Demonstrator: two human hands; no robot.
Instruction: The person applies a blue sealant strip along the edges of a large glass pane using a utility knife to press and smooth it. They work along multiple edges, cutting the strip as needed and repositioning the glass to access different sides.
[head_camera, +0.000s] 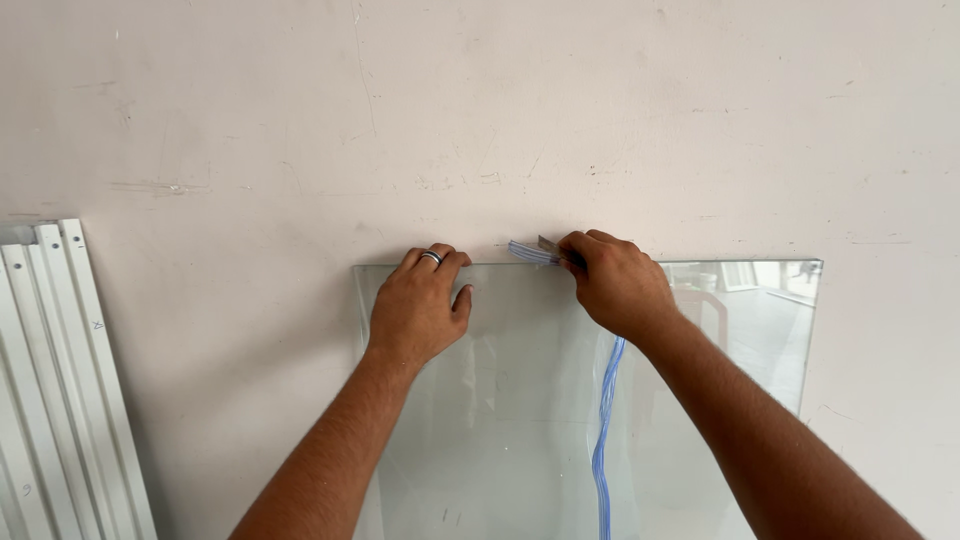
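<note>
A clear glass pane (520, 400) leans upright against a pale wall. My left hand (420, 305), with a ring on one finger, rests over the pane's top edge with its fingers curled on it. My right hand (615, 282) is closed at the top edge, pinching a small blade-like tool (550, 245) together with the end of a blue-and-white striped strip (530, 252). A long part of the striped strip (603, 440) hangs down from under my right wrist in front of the glass.
Several white metal profiles (60, 380) lean against the wall at the left. The wall (480, 120) is scuffed and scratched. The glass's right part reflects a bright room (760, 300).
</note>
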